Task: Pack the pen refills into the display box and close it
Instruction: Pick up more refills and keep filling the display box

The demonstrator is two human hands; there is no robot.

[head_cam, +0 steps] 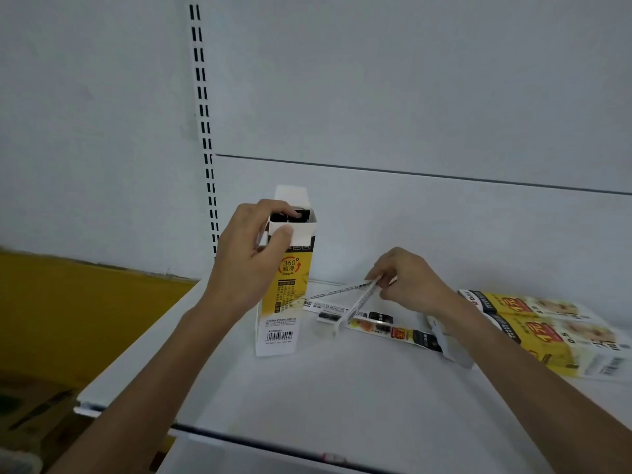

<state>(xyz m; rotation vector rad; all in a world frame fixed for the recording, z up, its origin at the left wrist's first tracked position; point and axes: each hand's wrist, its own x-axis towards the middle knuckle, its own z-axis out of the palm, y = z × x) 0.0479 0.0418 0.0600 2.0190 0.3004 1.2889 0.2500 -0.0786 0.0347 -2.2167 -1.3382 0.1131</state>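
Head view: we stand the box (pixel 285 295) upright on the shelf (pixel 342 388), top flaps raised, its mouth open and dark inside. Our left hand (pixel 246 265) grips the box at the top. The thumb presses the front flap and the curled left fingers (pixel 290 212) hook over the far rim, so the mouth lies directly under them.

Our right hand (pixel 410 285) is to the right of the box and lower, palm down, wrist bent. Its fingertips are drawn narrow and pinch the near ends of two slim refills (pixel 359 297). These fan out from the pinch, down and to the left, their far ends near the box's base. Whether those ends touch the shelf we cannot tell, as they are blurred.

The relation that matters: the mouth lies up and to the left of the right fingers. The refills' long axis runs low and slanted, while the box's long axis is vertical. We judge that the right hand, the nearer one to the refills, must lift them and turn them upright before they can drop in. The left hand need only steady the box.

More packs (pixel 386 328) lie below the right fingers. Two flat cartons (pixel 547 331) lie beyond the right wrist.
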